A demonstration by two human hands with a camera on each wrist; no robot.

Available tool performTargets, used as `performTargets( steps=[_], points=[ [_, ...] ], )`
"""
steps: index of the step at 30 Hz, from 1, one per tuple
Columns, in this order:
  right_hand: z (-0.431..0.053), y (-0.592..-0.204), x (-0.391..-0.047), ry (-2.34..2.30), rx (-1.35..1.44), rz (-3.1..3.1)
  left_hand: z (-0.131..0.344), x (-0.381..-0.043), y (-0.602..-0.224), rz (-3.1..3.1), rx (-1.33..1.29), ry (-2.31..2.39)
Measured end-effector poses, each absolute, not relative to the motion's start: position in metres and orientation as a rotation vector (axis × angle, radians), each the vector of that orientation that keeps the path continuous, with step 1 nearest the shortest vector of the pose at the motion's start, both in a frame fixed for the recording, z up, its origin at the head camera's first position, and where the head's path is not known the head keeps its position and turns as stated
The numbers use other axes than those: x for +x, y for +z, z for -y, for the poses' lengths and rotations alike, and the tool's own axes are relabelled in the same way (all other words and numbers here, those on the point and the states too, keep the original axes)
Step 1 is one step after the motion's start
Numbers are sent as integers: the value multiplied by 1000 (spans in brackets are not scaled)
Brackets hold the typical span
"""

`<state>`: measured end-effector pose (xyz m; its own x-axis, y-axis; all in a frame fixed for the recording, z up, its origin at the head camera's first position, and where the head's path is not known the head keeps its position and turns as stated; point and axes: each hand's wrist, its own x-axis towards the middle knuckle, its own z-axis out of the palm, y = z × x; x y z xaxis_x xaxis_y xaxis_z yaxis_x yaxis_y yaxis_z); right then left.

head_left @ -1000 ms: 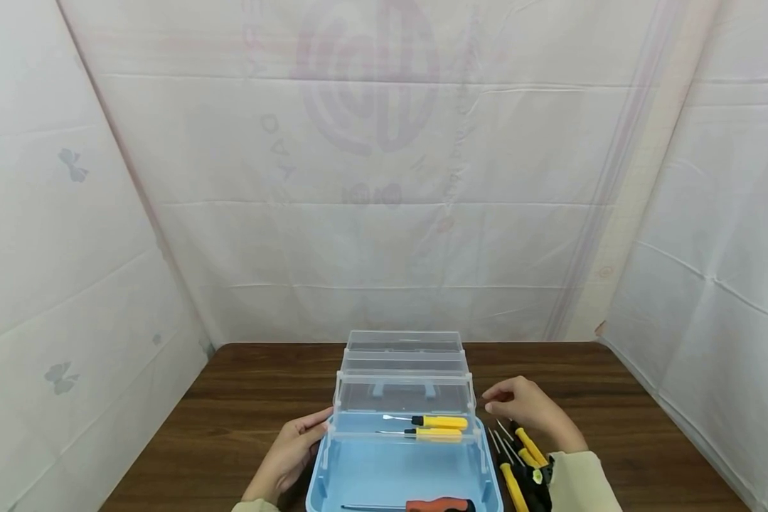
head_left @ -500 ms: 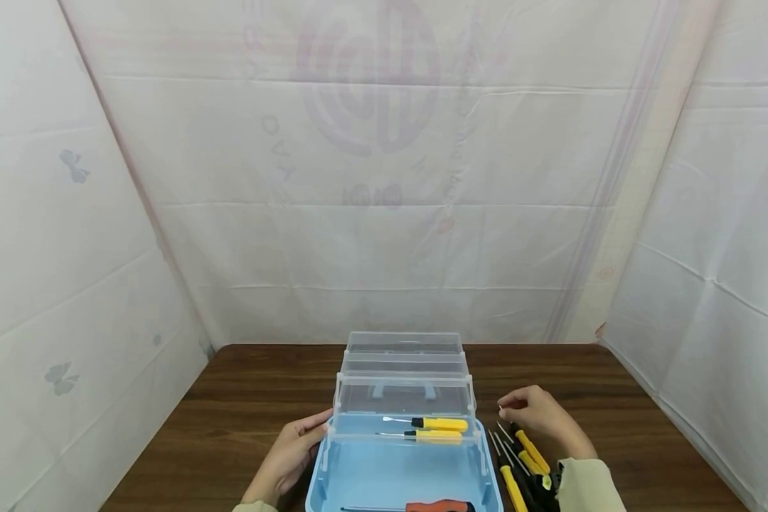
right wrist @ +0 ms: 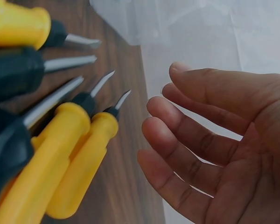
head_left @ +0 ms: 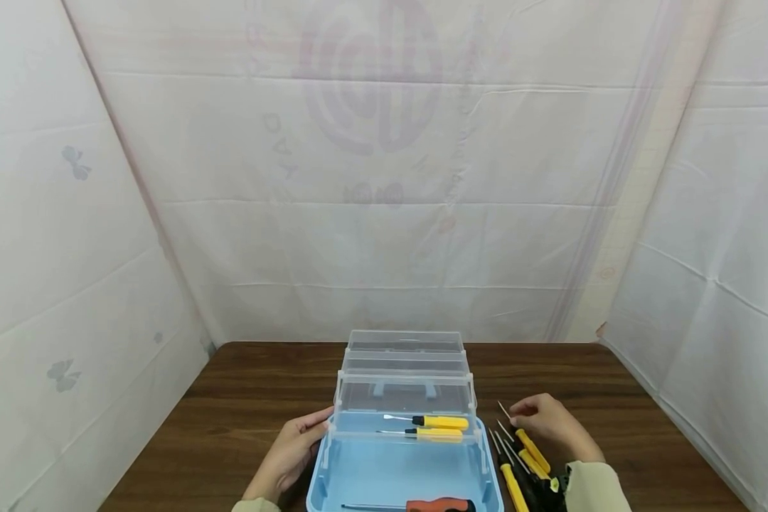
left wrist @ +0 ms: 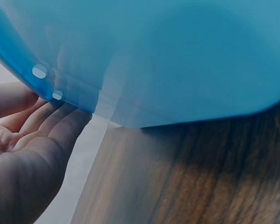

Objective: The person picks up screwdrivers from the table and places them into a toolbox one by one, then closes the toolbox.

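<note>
Right hand (head_left: 555, 427) holds nothing — fingers (right wrist: 184, 133) loosely bent, tips apart, just beside yellow-handled screwdrivers (head_left: 533, 453) on tabletop (head_left: 275, 384), right of blue box (head_left: 400, 473). Left hand (head_left: 286, 457) at box's left side — fingers extended, touching edge. Orange-handled screwdriver (head_left: 440, 505) inside box.

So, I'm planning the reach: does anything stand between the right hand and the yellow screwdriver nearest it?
Nothing visible does: in the right wrist view, only a gap separates the right hand from that yellow screwdriver.
</note>
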<state>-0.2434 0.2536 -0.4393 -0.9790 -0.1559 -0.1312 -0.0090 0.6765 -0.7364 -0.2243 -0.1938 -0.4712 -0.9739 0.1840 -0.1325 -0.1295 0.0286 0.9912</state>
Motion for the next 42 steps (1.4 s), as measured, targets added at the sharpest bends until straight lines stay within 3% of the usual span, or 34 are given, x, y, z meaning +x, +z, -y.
performTargets(
  steps=[42],
  points=[
    [-265,-462,-245,-1110,64,-2576,194,-224,-471,-2076,57,2042]
  ],
)
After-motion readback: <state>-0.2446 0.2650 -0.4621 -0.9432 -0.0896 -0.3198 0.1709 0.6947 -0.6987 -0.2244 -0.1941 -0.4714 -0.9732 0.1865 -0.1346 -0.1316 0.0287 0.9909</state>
